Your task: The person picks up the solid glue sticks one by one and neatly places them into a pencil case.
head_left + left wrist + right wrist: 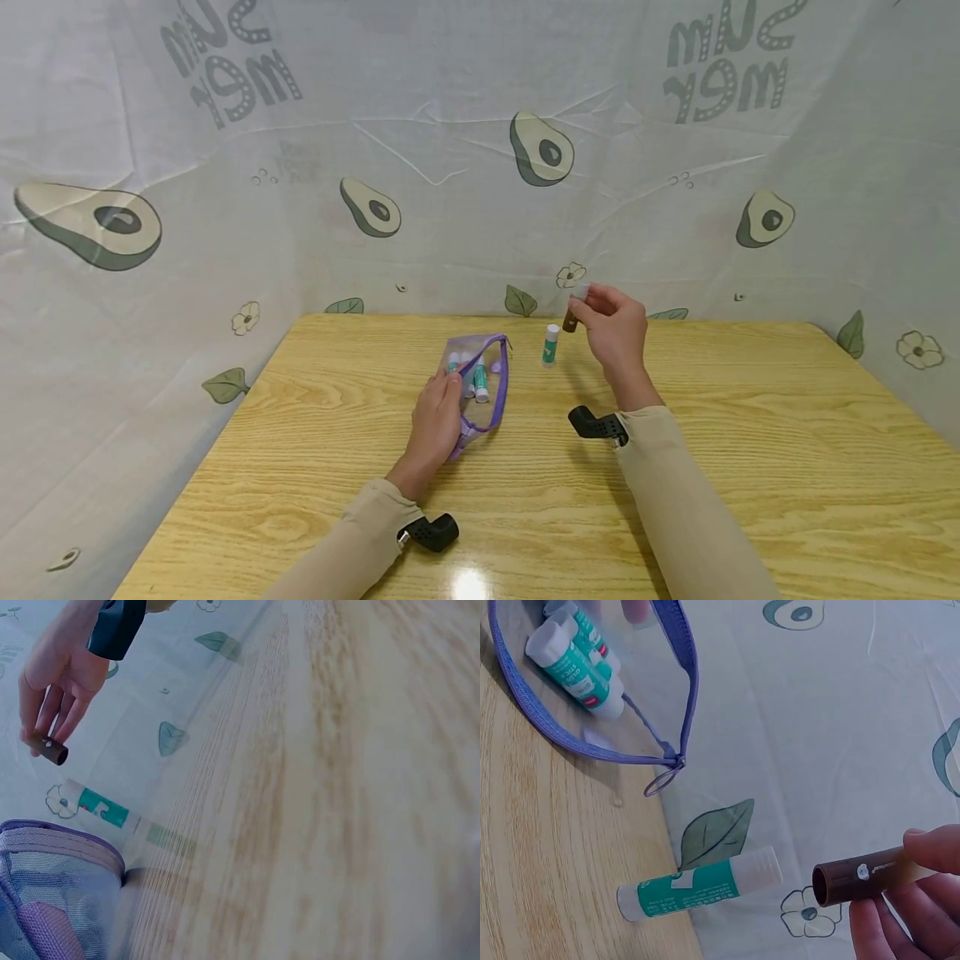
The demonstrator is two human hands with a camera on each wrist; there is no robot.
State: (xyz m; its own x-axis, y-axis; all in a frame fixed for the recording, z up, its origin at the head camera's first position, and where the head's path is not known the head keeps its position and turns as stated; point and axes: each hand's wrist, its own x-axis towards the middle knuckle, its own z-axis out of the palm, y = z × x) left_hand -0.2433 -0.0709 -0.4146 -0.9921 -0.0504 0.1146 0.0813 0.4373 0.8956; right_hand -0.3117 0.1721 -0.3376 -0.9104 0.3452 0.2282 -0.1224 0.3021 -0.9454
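My left hand (pixel 437 417) grips the near left side of a clear mesh pouch (pixel 501 392) with purple zipper edging, thumb on top. The pouch mouth gapes toward the right. Several green-and-white glue sticks (pixel 577 671) lie inside it. Just right of the pouch, another glue stick (pixel 551 346) stands upright on the table, white cap up. Above and right of that stick, my right hand (pixel 618 329) pinches a small brown tube (pixel 859 877) in the air. The tube's hollow, dark end points down; its paler upper end is partly covered by the fingers.
The wood-grain table (pixel 750 467) extends in front and to both sides. Behind it hangs a pale cloth (pixel 450 275) printed with avocados, leaves and flowers. Black wrist mounts (pixel 596 423) sit on both beige sleeves.
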